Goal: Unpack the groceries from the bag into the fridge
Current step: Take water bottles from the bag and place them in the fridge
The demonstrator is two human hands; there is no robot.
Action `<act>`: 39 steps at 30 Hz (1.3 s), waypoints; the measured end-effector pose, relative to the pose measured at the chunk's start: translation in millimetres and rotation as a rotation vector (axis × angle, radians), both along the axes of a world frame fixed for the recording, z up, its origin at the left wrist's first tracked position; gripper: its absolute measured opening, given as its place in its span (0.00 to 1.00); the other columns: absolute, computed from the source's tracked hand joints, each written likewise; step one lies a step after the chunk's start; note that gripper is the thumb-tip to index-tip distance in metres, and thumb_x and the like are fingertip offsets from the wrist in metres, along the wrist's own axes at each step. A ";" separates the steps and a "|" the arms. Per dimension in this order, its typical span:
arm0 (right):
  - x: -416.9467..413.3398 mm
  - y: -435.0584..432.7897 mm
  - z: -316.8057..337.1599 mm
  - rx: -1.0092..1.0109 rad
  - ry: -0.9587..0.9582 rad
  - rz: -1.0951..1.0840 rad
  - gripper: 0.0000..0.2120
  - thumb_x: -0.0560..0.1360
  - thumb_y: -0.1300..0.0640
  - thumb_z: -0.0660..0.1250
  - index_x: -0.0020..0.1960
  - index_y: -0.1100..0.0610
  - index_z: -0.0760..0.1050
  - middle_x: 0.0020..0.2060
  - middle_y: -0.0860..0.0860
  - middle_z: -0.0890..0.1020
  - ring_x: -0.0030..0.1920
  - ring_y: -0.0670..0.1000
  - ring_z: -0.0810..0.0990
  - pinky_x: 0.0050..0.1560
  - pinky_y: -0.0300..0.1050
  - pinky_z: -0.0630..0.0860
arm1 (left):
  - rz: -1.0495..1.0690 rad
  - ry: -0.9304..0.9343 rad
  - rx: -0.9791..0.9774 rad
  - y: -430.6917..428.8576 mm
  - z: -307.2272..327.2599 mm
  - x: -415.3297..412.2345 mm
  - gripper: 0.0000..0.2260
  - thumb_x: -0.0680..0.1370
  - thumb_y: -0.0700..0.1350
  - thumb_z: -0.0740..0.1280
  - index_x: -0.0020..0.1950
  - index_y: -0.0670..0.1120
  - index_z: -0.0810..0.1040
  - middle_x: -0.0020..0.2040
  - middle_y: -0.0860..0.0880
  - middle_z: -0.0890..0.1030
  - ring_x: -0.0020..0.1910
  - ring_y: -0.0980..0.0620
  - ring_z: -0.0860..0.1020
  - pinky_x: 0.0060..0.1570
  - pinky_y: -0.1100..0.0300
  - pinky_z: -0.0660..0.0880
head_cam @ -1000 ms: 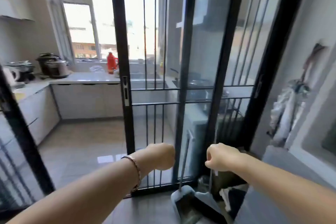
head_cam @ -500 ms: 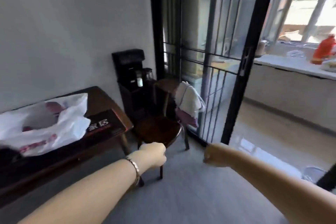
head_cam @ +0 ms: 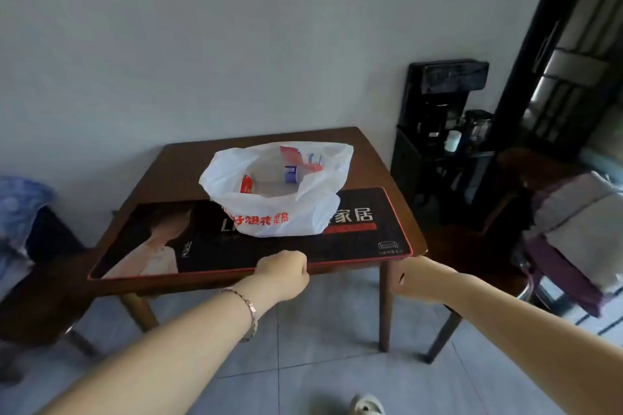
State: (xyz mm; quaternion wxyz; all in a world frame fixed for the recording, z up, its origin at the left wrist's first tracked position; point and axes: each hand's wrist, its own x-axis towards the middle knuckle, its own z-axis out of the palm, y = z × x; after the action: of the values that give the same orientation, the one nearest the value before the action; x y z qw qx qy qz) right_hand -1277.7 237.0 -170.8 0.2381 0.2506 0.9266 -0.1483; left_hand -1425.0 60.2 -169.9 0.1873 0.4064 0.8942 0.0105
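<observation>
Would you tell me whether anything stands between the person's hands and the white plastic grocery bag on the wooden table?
Nothing visible does. Only the flat black printed mat lies between the left hand, the right hand and the white plastic grocery bag.

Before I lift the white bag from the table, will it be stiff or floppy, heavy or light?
Probably floppy: the bag is thin crumpled plastic, its mouth sagging open. Likely light: only a few small packs show inside. They may shift when it is lifted.
</observation>
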 end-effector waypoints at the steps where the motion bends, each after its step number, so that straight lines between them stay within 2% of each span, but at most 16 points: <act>1: -17.9 7.6 -2.9 -0.005 0.000 0.020 0.14 0.77 0.54 0.59 0.57 0.58 0.77 0.44 0.51 0.77 0.54 0.55 0.78 0.53 0.45 0.74 | 0.024 -0.010 0.009 5.7 -4.4 -16.1 0.08 0.79 0.44 0.56 0.47 0.47 0.74 0.48 0.48 0.79 0.46 0.46 0.77 0.43 0.56 0.70; 4: -72.0 34.6 -5.0 -0.020 0.045 0.071 0.13 0.76 0.53 0.60 0.56 0.57 0.77 0.52 0.52 0.81 0.52 0.53 0.79 0.55 0.47 0.77 | 0.082 -0.013 0.053 27.4 -8.2 -64.0 0.10 0.80 0.44 0.56 0.40 0.47 0.71 0.39 0.50 0.75 0.39 0.50 0.75 0.40 0.58 0.71; 6: -112.6 56.6 -1.0 -0.013 0.065 0.134 0.13 0.76 0.51 0.60 0.56 0.55 0.78 0.53 0.51 0.81 0.53 0.52 0.79 0.56 0.48 0.77 | 0.121 -0.013 0.099 44.0 -1.6 -98.2 0.11 0.80 0.45 0.57 0.41 0.45 0.73 0.39 0.49 0.76 0.40 0.48 0.77 0.42 0.56 0.75; 10: -197.9 89.3 12.0 -0.026 0.142 0.215 0.14 0.78 0.49 0.59 0.60 0.51 0.75 0.58 0.47 0.78 0.56 0.50 0.77 0.57 0.43 0.74 | 0.218 0.037 0.200 68.1 13.2 -163.2 0.09 0.80 0.47 0.59 0.53 0.46 0.77 0.51 0.49 0.79 0.49 0.50 0.78 0.52 0.53 0.76; 15: -280.9 101.5 4.3 -0.031 0.316 0.152 0.13 0.78 0.52 0.59 0.61 0.51 0.74 0.57 0.49 0.79 0.54 0.52 0.79 0.59 0.45 0.75 | 0.218 0.165 0.321 74.4 -0.1 -231.1 0.14 0.79 0.43 0.60 0.65 0.45 0.73 0.66 0.50 0.71 0.62 0.51 0.72 0.61 0.58 0.70; 18: -321.0 107.6 -10.7 0.051 0.431 0.137 0.12 0.78 0.53 0.59 0.60 0.51 0.75 0.59 0.50 0.77 0.54 0.54 0.78 0.58 0.44 0.74 | 0.146 0.299 0.360 79.4 -18.3 -274.8 0.16 0.77 0.42 0.64 0.65 0.45 0.74 0.72 0.46 0.66 0.66 0.47 0.69 0.64 0.56 0.67; 20: -345.9 111.6 -24.9 0.067 0.427 0.104 0.11 0.79 0.52 0.58 0.57 0.51 0.75 0.61 0.50 0.74 0.54 0.55 0.78 0.57 0.44 0.74 | 0.048 0.378 0.400 85.3 -33.5 -311.3 0.16 0.73 0.38 0.69 0.60 0.45 0.79 0.73 0.43 0.65 0.68 0.42 0.68 0.65 0.47 0.67; 24: -386.1 113.4 -54.0 -0.033 0.288 -0.043 0.11 0.79 0.55 0.58 0.59 0.56 0.72 0.59 0.54 0.74 0.56 0.54 0.74 0.55 0.45 0.72 | -0.165 0.518 0.225 108.4 -51.9 -390.0 0.15 0.69 0.37 0.70 0.55 0.49 0.81 0.76 0.42 0.59 0.75 0.38 0.56 0.70 0.39 0.53; 26: -401.2 113.1 -69.4 -0.051 0.214 -0.112 0.16 0.78 0.56 0.59 0.65 0.58 0.68 0.59 0.54 0.72 0.58 0.55 0.73 0.57 0.46 0.71 | -0.219 0.445 0.122 128.5 -54.6 -421.8 0.19 0.73 0.39 0.65 0.64 0.52 0.74 0.78 0.46 0.45 0.76 0.38 0.45 0.71 0.41 0.42; 27: -407.3 113.2 -75.6 -0.047 0.187 -0.161 0.20 0.77 0.56 0.60 0.68 0.58 0.65 0.56 0.53 0.73 0.56 0.54 0.74 0.56 0.45 0.73 | -0.230 0.397 0.075 139.8 -55.9 -436.4 0.23 0.75 0.39 0.63 0.68 0.53 0.70 0.78 0.48 0.40 0.76 0.39 0.44 0.72 0.42 0.42; 29: -416.7 114.9 -85.8 -0.046 0.153 -0.249 0.24 0.76 0.56 0.60 0.69 0.57 0.59 0.51 0.51 0.74 0.50 0.53 0.76 0.51 0.44 0.75 | -0.286 0.337 0.059 164.8 -55.8 -457.0 0.32 0.75 0.35 0.63 0.75 0.55 0.58 0.78 0.51 0.40 0.71 0.39 0.62 0.67 0.46 0.63; 30: -420.7 116.8 -89.9 -0.037 0.138 -0.268 0.24 0.75 0.57 0.60 0.69 0.57 0.59 0.52 0.52 0.74 0.50 0.54 0.76 0.50 0.45 0.75 | -0.312 0.291 0.077 178.1 -56.2 -464.7 0.36 0.74 0.33 0.62 0.76 0.54 0.52 0.78 0.50 0.43 0.60 0.42 0.72 0.54 0.51 0.73; 32: -428.7 122.4 -95.4 -0.009 0.109 -0.282 0.25 0.74 0.57 0.61 0.69 0.58 0.59 0.57 0.55 0.74 0.54 0.57 0.75 0.52 0.47 0.72 | -0.318 0.161 0.092 204.0 -52.1 -473.3 0.38 0.74 0.29 0.58 0.77 0.53 0.46 0.78 0.51 0.46 0.44 0.46 0.76 0.36 0.55 0.71; 35: -443.2 132.4 -111.3 0.038 0.047 -0.248 0.33 0.73 0.56 0.63 0.73 0.59 0.53 0.64 0.59 0.69 0.60 0.60 0.72 0.59 0.49 0.70 | -0.293 0.065 0.157 231.3 -43.7 -475.3 0.36 0.75 0.29 0.57 0.78 0.51 0.48 0.78 0.51 0.50 0.50 0.43 0.78 0.36 0.58 0.67; 37: -457.3 137.0 -126.8 0.100 -0.053 -0.208 0.39 0.73 0.51 0.66 0.75 0.58 0.49 0.68 0.62 0.63 0.64 0.62 0.68 0.63 0.50 0.67 | -0.246 0.009 0.178 236.8 -45.4 -477.0 0.35 0.75 0.30 0.57 0.77 0.51 0.49 0.77 0.51 0.54 0.58 0.43 0.76 0.40 0.57 0.71; 39: -472.5 142.8 -138.9 0.180 -0.090 -0.271 0.41 0.74 0.46 0.64 0.76 0.59 0.45 0.68 0.65 0.62 0.65 0.64 0.66 0.64 0.52 0.66 | -0.208 -0.036 0.187 233.2 -50.5 -482.4 0.35 0.75 0.30 0.56 0.77 0.52 0.50 0.77 0.50 0.55 0.57 0.42 0.76 0.42 0.54 0.72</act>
State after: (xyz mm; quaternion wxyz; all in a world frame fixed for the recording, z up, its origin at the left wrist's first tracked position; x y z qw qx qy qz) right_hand -1750.3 379.8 -309.7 0.2338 0.4000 0.8822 -0.0840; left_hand -1907.4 293.4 -220.5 0.1646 0.5125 0.8389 0.0813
